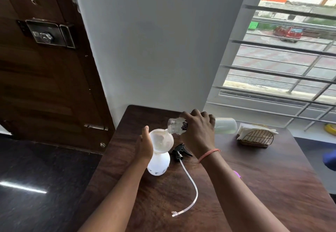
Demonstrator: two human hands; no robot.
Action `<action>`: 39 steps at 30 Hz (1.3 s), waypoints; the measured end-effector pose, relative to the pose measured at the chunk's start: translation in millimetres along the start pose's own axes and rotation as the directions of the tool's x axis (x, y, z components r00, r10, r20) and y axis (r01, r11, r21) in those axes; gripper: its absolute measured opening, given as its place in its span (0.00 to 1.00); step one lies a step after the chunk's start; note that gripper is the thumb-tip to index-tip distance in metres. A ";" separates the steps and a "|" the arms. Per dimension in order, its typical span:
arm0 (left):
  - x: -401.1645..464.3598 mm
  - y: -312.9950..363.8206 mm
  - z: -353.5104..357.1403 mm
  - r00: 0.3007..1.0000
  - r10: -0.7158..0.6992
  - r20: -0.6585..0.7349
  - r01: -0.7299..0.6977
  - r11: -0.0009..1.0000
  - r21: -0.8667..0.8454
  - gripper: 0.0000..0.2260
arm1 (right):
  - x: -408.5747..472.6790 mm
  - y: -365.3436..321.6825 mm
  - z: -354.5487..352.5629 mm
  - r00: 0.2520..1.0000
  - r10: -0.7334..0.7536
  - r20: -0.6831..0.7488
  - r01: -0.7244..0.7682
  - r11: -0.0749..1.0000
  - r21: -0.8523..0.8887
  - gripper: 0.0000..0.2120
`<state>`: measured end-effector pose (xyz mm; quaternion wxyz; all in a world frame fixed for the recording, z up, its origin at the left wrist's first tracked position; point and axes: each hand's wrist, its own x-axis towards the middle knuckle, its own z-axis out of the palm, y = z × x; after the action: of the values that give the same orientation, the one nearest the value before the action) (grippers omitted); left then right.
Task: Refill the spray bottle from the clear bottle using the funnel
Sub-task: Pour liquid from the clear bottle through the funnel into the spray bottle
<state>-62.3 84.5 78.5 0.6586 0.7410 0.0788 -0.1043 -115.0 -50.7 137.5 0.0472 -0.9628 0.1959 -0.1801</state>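
A white spray bottle [158, 162] stands upright near the left edge of a dark wooden table [254, 186], with a funnel [161, 140] seated in its neck. Just right of the funnel, a clear bottle [201, 126] is held tipped on its side, gripped by the curled fingers of the right hand [199, 131]; liquid is being poured into the funnel. The funnel's left side is steadied by the left hand [145, 145], fingers straight and together. The black trigger head with its tube [181, 151] lies just right of the spray bottle. The pour seems under way; next, the clear bottle probably needs righting before overflow
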 end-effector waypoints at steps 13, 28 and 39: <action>-2.3 0.7 0.6 1.000 0.020 0.008 -0.020 0.999 0.042 0.22 | -1.3 -1.4 -7.6 0.999 -0.005 0.044 0.003 0.999 0.036 0.26; -0.4 -2.2 0.1 1.000 -0.005 0.013 0.005 0.999 0.034 0.21 | -2.4 -0.5 -3.4 1.000 0.002 0.019 -0.002 1.000 0.016 0.25; -3.6 1.0 -0.6 1.000 -0.028 0.011 0.028 0.999 0.030 0.22 | -3.2 -2.8 -4.5 1.000 0.010 0.003 -0.010 1.000 -0.002 0.23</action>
<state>-65.5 85.1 80.5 0.6463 0.7491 0.0838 -0.1188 -118.4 -47.0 141.2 0.0474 -0.9621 0.2009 -0.1782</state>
